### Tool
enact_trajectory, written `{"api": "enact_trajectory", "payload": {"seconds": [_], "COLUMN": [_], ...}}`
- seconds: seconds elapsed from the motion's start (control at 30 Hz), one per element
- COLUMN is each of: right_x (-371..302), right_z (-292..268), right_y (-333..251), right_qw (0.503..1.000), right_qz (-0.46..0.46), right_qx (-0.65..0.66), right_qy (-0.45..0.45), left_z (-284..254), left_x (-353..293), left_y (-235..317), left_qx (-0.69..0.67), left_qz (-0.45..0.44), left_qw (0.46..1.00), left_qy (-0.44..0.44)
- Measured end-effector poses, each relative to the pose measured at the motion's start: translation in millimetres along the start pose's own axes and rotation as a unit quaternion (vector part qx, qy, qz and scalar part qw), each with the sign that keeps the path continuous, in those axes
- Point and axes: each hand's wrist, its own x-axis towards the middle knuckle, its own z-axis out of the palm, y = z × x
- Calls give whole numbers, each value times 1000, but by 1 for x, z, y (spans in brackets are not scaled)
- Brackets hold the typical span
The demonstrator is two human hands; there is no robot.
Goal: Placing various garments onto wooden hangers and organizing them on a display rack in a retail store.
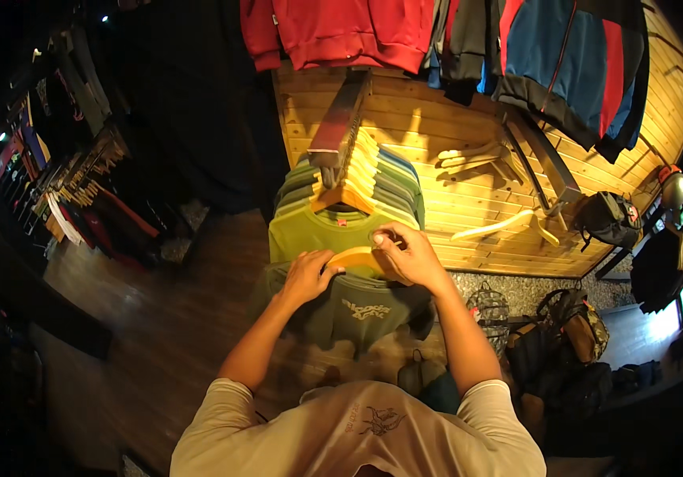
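Observation:
A wooden hanger (351, 257) carries a dark grey-green T-shirt (357, 308) with a pale print on its chest, held in front of my body. My left hand (307, 278) is closed over the hanger's left shoulder at the shirt's neckline. On the other side, my right hand (406, 254) is closed near the hanger's middle and right part, with thumb and forefinger pinched. Its hook is mostly hidden by my fingers. Just beyond hangs an olive-green T-shirt (309, 237) on another wooden hanger (344, 199), at the front of a row of green and grey shirts.
A metal display arm (340, 127) bears the row of shirts. Above hang a red sweatshirt (333, 32) and a blue jacket (552, 56). Bare hangers (492, 226) hang on the wooden wall at right. Backpacks (572, 326) stand below; more clothes racks (79, 191) are at left.

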Motion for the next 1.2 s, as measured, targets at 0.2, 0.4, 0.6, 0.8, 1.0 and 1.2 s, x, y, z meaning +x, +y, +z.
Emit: {"api": "enact_trajectory", "payload": {"seconds": [0.2,0.4,0.6,0.8,1.0,1.2], "right_x": [59,57,49,46,36,55], "right_z": [72,104,85,56,16,16], "right_y": [6,32,-15,4,16,23], "right_qw": [997,998,895,835,938,996], "right_qz": [0,60,196,209,-21,58], "right_qx": [-76,18,-332,-422,-308,-66], "right_qy": [-7,-28,223,284,154,22], "left_z": [-31,-45,-8,25,27,12], "left_x": [-7,-4,22,41,46,55], "left_y": [-69,-117,-78,-34,-43,-69], "left_qx": [-18,-50,-8,23,-62,-78], "left_qz": [-20,-16,-7,10,37,8], "left_qw": [1000,999,1000,1000,996,995], "left_qy": [0,1,1,-9,-48,-69]}}
